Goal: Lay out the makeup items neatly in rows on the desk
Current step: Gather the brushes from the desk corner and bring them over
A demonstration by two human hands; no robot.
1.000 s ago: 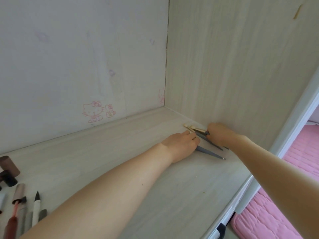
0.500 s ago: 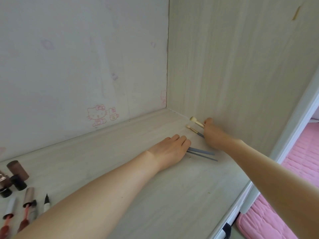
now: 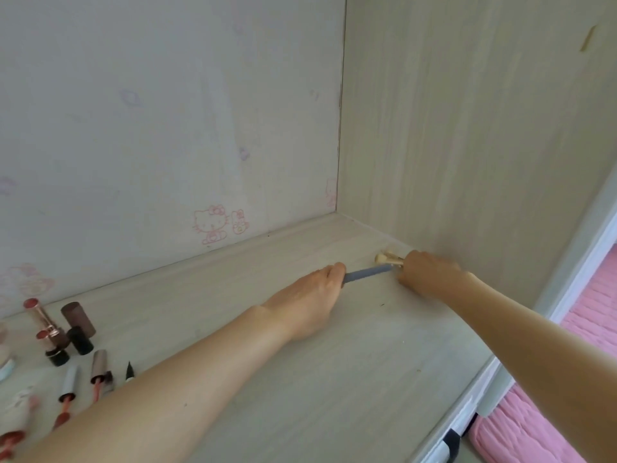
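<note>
Head view: both hands rest low on the pale wood worktop (image 3: 334,379) beside the right side panel. Left hand (image 3: 310,302) lies knuckles up, fingers closed on the near end of a grey-handled makeup brush (image 3: 367,274). Right hand (image 3: 429,274) is curled over the brush's far end, with cream bristle heads (image 3: 387,259) showing just beyond it. Well to the left of the left hand lie lipsticks (image 3: 50,332) and lip pencils (image 3: 68,392)
</note>
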